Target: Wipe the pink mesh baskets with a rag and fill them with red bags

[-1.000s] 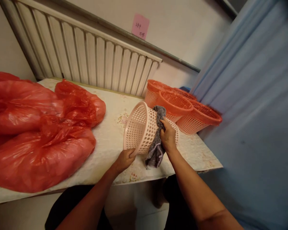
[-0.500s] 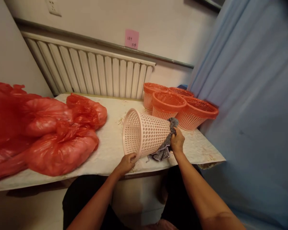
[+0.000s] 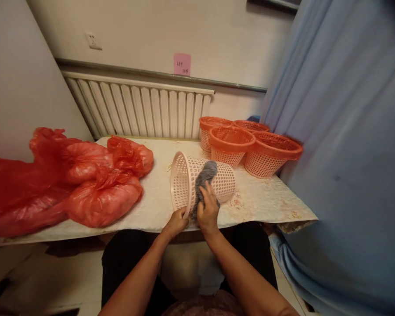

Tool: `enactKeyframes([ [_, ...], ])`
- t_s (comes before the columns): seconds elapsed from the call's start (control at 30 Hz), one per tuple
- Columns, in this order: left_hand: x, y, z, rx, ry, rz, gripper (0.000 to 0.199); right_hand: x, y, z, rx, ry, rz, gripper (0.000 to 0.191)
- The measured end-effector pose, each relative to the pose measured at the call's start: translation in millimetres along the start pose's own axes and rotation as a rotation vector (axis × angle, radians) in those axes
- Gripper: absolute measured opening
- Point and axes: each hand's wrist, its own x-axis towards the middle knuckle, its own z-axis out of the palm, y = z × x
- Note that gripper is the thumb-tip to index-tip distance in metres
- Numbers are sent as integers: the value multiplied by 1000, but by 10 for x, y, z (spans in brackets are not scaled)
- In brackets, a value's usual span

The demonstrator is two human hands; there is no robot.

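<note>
A pale pink perforated wastebasket [image 3: 226, 182] lies on its side on the cloth-covered table, its open mouth facing left. My left hand [image 3: 176, 223] grips the lower edge of its rim, fingers closed. With my right hand [image 3: 208, 211] I press a grey cloth [image 3: 204, 173] against the basket's side, close to the rim. The cloth is bunched under my fingers and drapes over the holes. Part of it is hidden behind my hand.
Several wastebaskets with red liners [image 3: 232, 139] stand at the back right, by a blue curtain [image 3: 335, 145]. Filled red plastic bags [image 3: 103, 199] lie on the left of the table [image 3: 161, 193]. A white radiator [image 3: 145, 109] runs along the wall behind.
My right hand has slid the grey cloth from the basket's base end leftward to near the rim. The left hand still holds the rim. The view has shifted slightly.
</note>
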Motion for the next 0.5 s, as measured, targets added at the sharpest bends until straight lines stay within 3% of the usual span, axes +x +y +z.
enactKeyframes([
  [0.1, -41, -9, -18, -50, 33, -12, 25, 5, -265, 31, 30, -71, -110, 64],
  [0.2, -56, -34, -47, -56, 50, -47, 24, 110, -301, 9, 5, -133, -124, 65],
  [0.33, -25, -51, -61, -58, 73, -79, 30, 301, -137, -26, -27, -188, -140, 61],
  [0.5, -22, -10, -61, -55, 95, -126, 35, 503, 207, -49, -50, -166, -101, 57],
])
